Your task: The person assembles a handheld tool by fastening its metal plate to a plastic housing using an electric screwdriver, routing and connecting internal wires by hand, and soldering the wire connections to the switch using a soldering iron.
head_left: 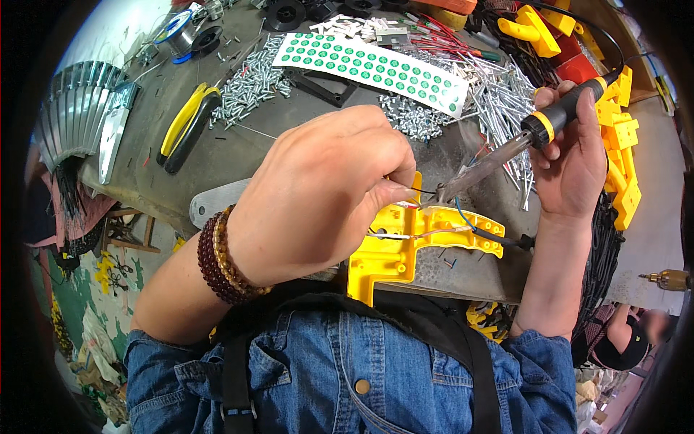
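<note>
My right hand (575, 159) is wrapped round the black and yellow handle of a soldering iron (567, 112). The iron's metal barrel slopes down to the left, and its tip is near the wires above a yellow plastic housing half (387, 264). With thumb and forefinger closed, my left hand (329, 177) pinches a thin dark wire (426, 192) close to that tip. Inside the housing lie white and brownish wires and a blue wire (464, 215); a black cord (506, 237) leaves its right end. My left hand hides part of the housing. Whether the tip touches the wire I cannot tell.
A white sheet of green round stickers (369, 66) lies across piles of screws (253, 83) and long metal pins (499, 108). Yellow-black pliers (189, 126) and fanned metal blades (83, 108) are at left. Yellow plastic parts (622, 145) are stacked right. A person (622, 336) sits beyond, lower right.
</note>
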